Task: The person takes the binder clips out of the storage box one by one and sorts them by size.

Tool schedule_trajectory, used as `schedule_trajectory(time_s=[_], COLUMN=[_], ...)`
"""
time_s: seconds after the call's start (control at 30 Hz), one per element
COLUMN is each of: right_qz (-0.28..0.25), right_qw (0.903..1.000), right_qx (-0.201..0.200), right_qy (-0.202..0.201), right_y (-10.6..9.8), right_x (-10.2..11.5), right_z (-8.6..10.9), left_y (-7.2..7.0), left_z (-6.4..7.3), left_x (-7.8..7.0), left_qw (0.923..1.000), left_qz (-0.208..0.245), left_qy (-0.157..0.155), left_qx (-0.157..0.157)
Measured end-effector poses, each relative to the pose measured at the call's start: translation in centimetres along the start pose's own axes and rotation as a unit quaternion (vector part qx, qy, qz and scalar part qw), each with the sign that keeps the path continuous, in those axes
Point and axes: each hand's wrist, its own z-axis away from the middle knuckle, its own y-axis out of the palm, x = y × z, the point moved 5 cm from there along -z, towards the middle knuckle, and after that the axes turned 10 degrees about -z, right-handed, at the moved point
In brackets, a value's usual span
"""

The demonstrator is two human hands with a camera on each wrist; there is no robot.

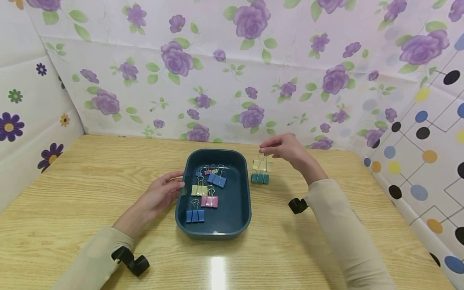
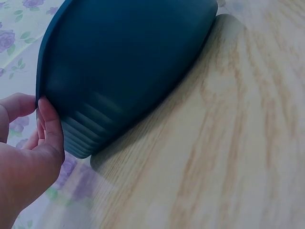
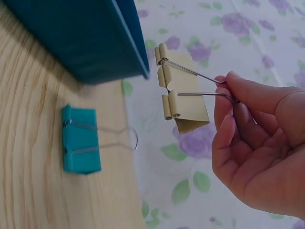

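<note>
My left hand (image 1: 162,194) holds the left rim of a dark teal tray (image 1: 233,201), thumb and fingers on either side of its wall, as the left wrist view (image 2: 40,157) confirms. Right of the tray, my right hand (image 1: 288,151) pinches a pale yellow binder clip (image 3: 183,90) by its wire handles. That clip hangs above the table, apart from the tray. Below it a teal binder clip (image 3: 82,140) rests on the tabletop with its wire handles up against nothing. Inside the tray, towards its left, lie a blue binder clip (image 1: 195,216), a pink one (image 1: 209,202) and a yellow one (image 1: 197,190).
Farther back in the tray are another blue binder clip (image 1: 216,180) and several small clips, including a pink one (image 1: 207,172). The wood-grain table (image 1: 90,173) meets a flowered cloth backdrop (image 1: 217,80). A black wrist mount (image 1: 298,206) juts from the right sleeve.
</note>
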Motion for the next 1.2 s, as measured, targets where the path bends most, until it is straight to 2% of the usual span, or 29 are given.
schedule_trajectory(time_s=[0.27, 0.5, 0.8, 1.0, 1.2], right_qz=[0.007, 0.0, -0.012, 0.003, 0.019], right_qw=[1.0, 1.0, 0.9995, 0.9991, 0.9985], right_qx=[-0.006, 0.008, 0.021, 0.02, 0.024], right_qy=[0.002, 0.001, 0.021, 0.036, 0.045], right_y=[-1.4, -2.5, -3.8, -4.6, -5.2], right_x=[-1.6, -3.1, -5.4, -6.9, -8.1], right_z=[-0.1, 0.1, 0.3, 0.5, 0.7], left_y=[0.0, -0.2, -0.1, 0.0, -0.1], left_z=[0.1, -0.1, 0.0, 0.0, 0.0], left_x=[-0.1, 0.1, 0.0, 0.0, 0.1], left_qw=[1.0, 1.0, 1.0, 1.0, 0.9998], left_qz=[0.005, 0.001, -0.001, 0.0, -0.01], left_qy=[0.007, -0.002, 0.005, 0.003, -0.011], left_qx=[0.003, -0.004, 0.001, 0.0, -0.011])
